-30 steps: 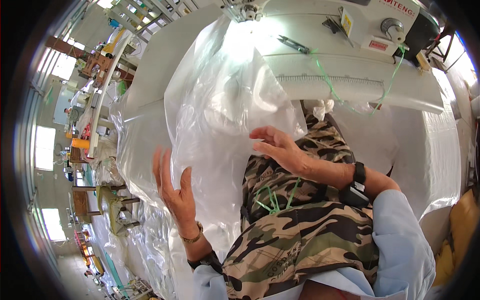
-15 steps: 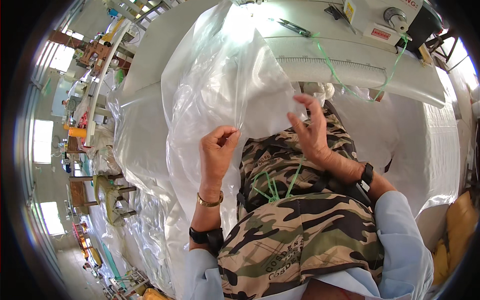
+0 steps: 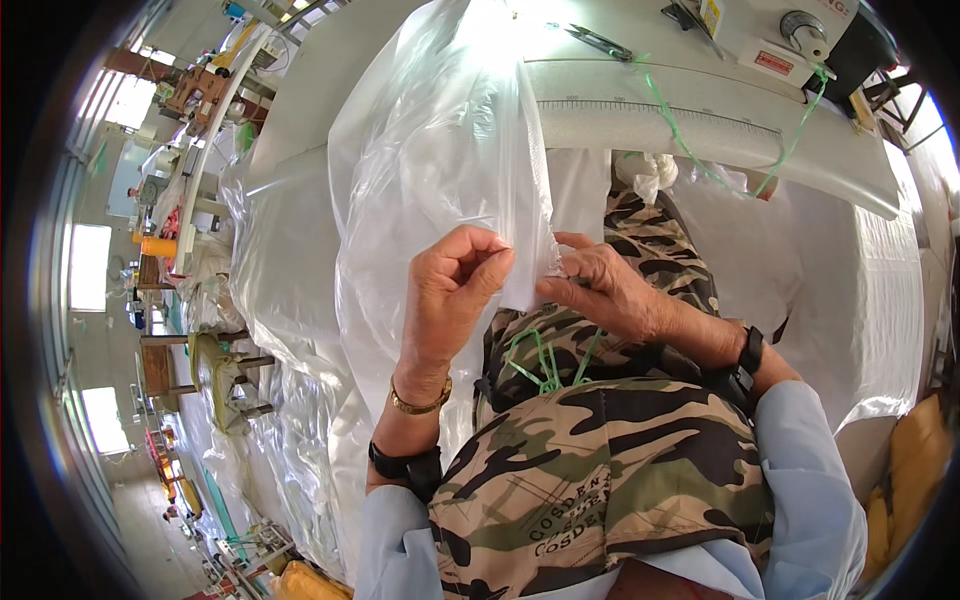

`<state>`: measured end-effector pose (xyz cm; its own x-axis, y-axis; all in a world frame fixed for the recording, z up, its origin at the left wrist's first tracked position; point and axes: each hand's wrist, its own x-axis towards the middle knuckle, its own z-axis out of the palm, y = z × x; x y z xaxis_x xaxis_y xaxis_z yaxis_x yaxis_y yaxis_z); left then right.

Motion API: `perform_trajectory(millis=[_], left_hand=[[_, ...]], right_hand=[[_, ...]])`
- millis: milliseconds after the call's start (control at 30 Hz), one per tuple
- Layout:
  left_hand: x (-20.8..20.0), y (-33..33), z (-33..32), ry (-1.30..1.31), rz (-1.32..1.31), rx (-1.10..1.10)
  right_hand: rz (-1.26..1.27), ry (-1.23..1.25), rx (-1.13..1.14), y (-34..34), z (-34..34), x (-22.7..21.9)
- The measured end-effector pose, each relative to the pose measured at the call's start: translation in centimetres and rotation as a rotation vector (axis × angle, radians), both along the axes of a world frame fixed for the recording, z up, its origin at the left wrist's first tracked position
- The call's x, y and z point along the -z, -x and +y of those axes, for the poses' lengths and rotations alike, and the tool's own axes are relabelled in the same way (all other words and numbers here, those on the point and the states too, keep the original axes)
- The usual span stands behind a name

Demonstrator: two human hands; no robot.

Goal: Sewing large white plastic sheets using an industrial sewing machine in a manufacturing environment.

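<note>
A large sheet of clear plastic film (image 3: 420,170) runs from the brightly lit far end of the table down toward my lap. My left hand (image 3: 455,290) is closed in a pinch on the film, beside a folded strip along its right side. My right hand (image 3: 610,290) has its thumb and fingers on the film's right edge, closed around that edge near its lower corner. Between the two hands the folded strip hangs nearly straight. The film's far end is lost in the glare.
Thread snips (image 3: 600,42) lie on the white machine table (image 3: 680,85), which has a ruler along its near edge. Green string (image 3: 665,125) trails over that edge from the sewing machine (image 3: 800,40). More film (image 3: 290,290) is heaped at left; a yellow bundle (image 3: 915,460) is at lower right.
My right hand has moved left and down from the air onto the film's edge. My left hand has shifted slightly right, and the film's right side is now drawn into a straight fold.
</note>
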<state>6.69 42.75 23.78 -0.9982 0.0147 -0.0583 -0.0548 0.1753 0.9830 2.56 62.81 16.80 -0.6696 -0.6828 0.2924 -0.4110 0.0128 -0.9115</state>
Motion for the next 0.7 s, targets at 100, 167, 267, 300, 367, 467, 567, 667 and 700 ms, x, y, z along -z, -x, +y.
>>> perform_trajectory(millis=[100, 167, 267, 300, 367, 467, 567, 667, 700], left_hand=[[1.0, -0.2, 0.1, 0.073, 0.073, 0.065], [1.0, -0.4, 0.1, 0.101, 0.045, 0.064], [1.2, -0.7, 0.3, 0.125, 0.019, 0.065], [1.3, -0.9, 0.3, 0.121, 0.022, 0.067], [1.3, -0.8, 0.3, 0.105, 0.007, 0.068], [1.3, -1.2, 0.2, 0.095, -0.021, 0.035], [1.7, -1.6, -0.3, 0.059, -0.031, -0.012], [1.9, -1.8, -1.5, 0.039, -0.02, 0.019], [1.8, -1.8, -1.5, 0.02, -0.026, -0.013]], right_hand=[[0.168, -0.045, -0.065, -0.5, -0.1, -1.9], [0.339, -0.062, -0.079, -0.9, -0.1, -3.0], [0.183, 0.032, -0.227, -1.0, -0.4, -2.2], [0.179, 0.032, -0.23, -1.2, -0.6, -2.2], [0.247, 0.02, -0.204, -1.6, -1.1, -2.3], [0.313, -0.015, -0.256, -2.0, -1.9, -2.4], [0.366, -0.06, -0.336, -2.1, -2.5, -2.2], [0.496, -0.127, -0.374, -2.2, -3.0, -3.4], [0.487, -0.131, -0.37, -2.2, -3.2, -3.7]])
